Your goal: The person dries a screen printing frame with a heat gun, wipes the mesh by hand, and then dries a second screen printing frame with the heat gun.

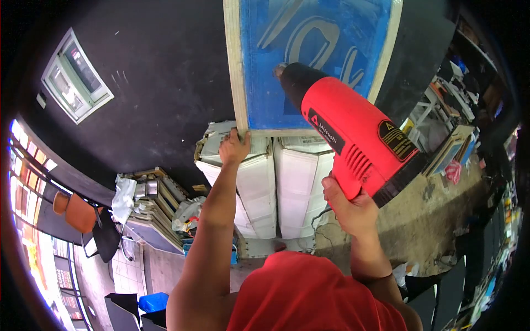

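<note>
Heat gun [353, 124]: red body, black nozzle and black rear end, marked "Mitsushi"; in front of the lower part of the framed screen, tilted, nozzle pointing up and left. Whether the nozzle touches the screen cannot be told.

Right hand [353, 212]: closed around the heat gun's handle, thumb along its side.

Framed screen [262, 91]: blue sheet with pale, looping lettering, set in a pale wooden frame [235, 66]; upright against the dark wall [165, 83], bottom rail at the tops of two white boxes.

Left hand [233, 149]: fingers at the lower left corner of the wooden frame, lightly bent and touching it, above the left white box.

Left white box [255, 190] and right white box [301, 187]: tall, side by side, a narrow dark gap between; the left one worn at its top edges.

Beyond, left: small white-framed window [76, 77] in the wall; stack of frames and boards [157, 212] near the wall's foot; orange chair [80, 213].

Beyond, right: leaning panels [450, 150] on the stained floor [428, 226].

Below: red shirt [312, 295] of the wearer.
</note>
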